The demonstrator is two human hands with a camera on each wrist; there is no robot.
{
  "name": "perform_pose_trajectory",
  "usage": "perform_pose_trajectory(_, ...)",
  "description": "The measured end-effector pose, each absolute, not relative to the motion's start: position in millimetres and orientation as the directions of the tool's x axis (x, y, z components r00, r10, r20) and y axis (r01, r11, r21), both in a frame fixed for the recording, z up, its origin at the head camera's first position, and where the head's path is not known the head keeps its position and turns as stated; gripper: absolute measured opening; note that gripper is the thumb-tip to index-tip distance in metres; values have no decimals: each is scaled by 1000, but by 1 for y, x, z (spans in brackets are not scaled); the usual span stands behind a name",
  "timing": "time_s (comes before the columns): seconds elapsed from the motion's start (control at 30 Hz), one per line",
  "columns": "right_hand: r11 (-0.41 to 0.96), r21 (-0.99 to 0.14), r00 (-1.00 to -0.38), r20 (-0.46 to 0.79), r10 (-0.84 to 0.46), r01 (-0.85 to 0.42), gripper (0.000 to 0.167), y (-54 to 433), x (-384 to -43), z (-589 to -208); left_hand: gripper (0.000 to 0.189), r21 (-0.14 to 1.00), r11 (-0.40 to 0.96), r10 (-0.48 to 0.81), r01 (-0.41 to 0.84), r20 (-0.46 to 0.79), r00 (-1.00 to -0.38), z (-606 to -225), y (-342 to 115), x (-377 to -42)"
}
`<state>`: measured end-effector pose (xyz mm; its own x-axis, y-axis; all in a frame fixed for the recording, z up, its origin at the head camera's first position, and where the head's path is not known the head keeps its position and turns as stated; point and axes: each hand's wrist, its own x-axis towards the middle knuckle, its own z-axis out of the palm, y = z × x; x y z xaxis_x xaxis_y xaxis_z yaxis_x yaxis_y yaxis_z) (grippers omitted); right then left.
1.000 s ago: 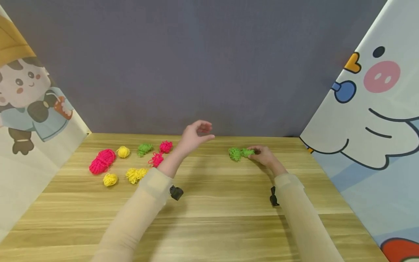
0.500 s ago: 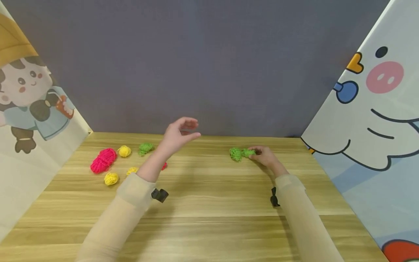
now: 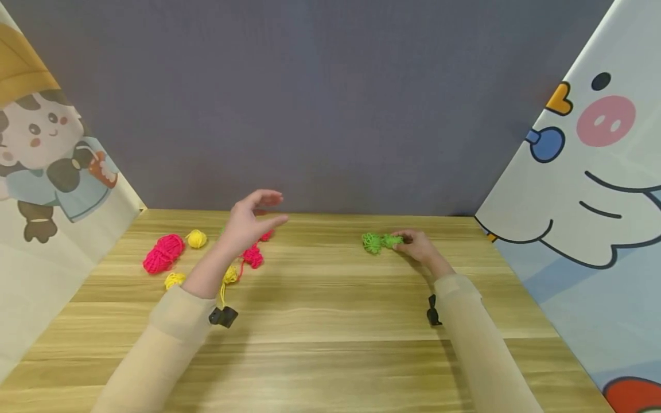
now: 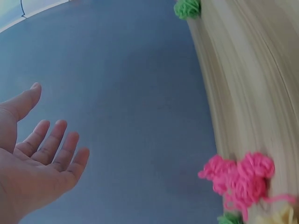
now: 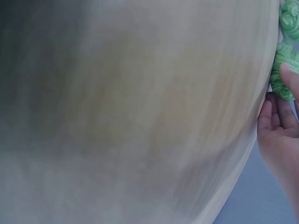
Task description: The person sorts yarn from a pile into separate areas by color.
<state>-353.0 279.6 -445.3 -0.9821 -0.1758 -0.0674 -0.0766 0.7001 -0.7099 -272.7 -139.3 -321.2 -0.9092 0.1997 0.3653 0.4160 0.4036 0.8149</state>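
My left hand (image 3: 253,221) hovers over the back left of the table, its fingers loosely bent, thumb apart, nothing held. Below it lie two small pink yarn bundles (image 3: 253,256), and a yellow yarn bundle (image 3: 230,275) sits by the forearm, partly covered. At the back right, my right hand (image 3: 415,245) pinches a small green yarn ball (image 3: 391,241) resting on the table. Another green yarn ball (image 3: 371,243) lies just left of it. In the right wrist view the thumb lies over the held green ball (image 5: 282,77), with fingers curled beneath.
To the left lie a large pink yarn skein (image 3: 163,253), a yellow yarn ball (image 3: 196,238) and another yellow ball (image 3: 174,280) partly behind the left arm. A grey panel (image 3: 330,115) rises along the table's (image 3: 330,321) back edge. Printed panels stand at both sides.
My left hand has moved left across the back of the table, uncovering the pink bundles and covering the green yarn at left. The right hand keeps its place on the green ball.
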Motion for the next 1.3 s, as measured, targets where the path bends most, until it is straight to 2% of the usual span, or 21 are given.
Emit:
perform_pose_trajectory(0.5, 688, -722, -982, -61, -181, -82, 40, 281, -354, -445, 53, 768, 494, 142, 407, 391, -909, -329, -188, -276)
perform_pose_trajectory(0.93, 686, -721, -979, -52, -196, -99, 40, 282, -352, -444, 58, 768, 572, 83, 288, 295, -952, -358, -226, -291)
perform_pose_trajectory(1.3, 677, -731, -979, -61, -193, -88, 42, 282, -353, -446, 64, 753, 610, 67, 248, 263, -963, -382, -240, -305)
